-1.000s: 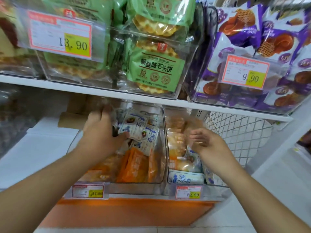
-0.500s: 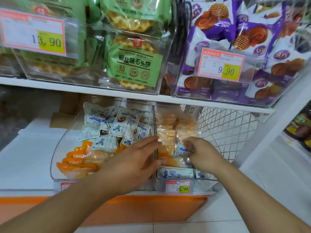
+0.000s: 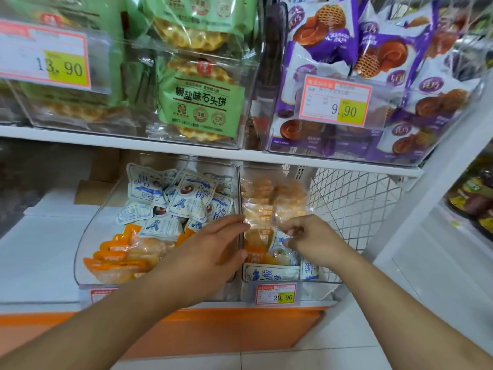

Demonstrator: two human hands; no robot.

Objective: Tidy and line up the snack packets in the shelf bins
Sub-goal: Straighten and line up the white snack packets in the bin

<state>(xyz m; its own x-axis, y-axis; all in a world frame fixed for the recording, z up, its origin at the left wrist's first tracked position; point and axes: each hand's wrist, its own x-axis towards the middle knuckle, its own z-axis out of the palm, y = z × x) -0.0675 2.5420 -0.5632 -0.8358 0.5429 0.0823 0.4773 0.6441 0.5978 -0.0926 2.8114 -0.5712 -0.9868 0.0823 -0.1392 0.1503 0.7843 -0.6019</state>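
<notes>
Two clear bins stand side by side on the low shelf. The left bin point(image 3: 88, 247) holds white-and-blue snack packets point(image 3: 186, 198) heaped over orange packets point(image 3: 117, 252). The right bin point(image 3: 314, 280) holds clear orange packets point(image 3: 264, 201) at the back and white-and-blue ones point(image 3: 269, 273) at the front. My left hand point(image 3: 210, 252) lies with straight fingers across the wall between the two bins. My right hand point(image 3: 306, 239) is inside the right bin, fingers curled, pinching a small white-and-blue packet point(image 3: 282, 243).
A white shelf board point(image 3: 186, 148) overhangs the bins, carrying bins of green waffle packets point(image 3: 202, 102) and purple packets point(image 3: 373, 49). A white wire mesh panel point(image 3: 354, 206) stands right of the right bin. A price tag point(image 3: 276, 293) hangs on the right bin's front.
My left hand left the white-and-blue packets in the left bin and moved right onto the wall between the bins. My right hand sank lower into the right bin and pinched a packet.
</notes>
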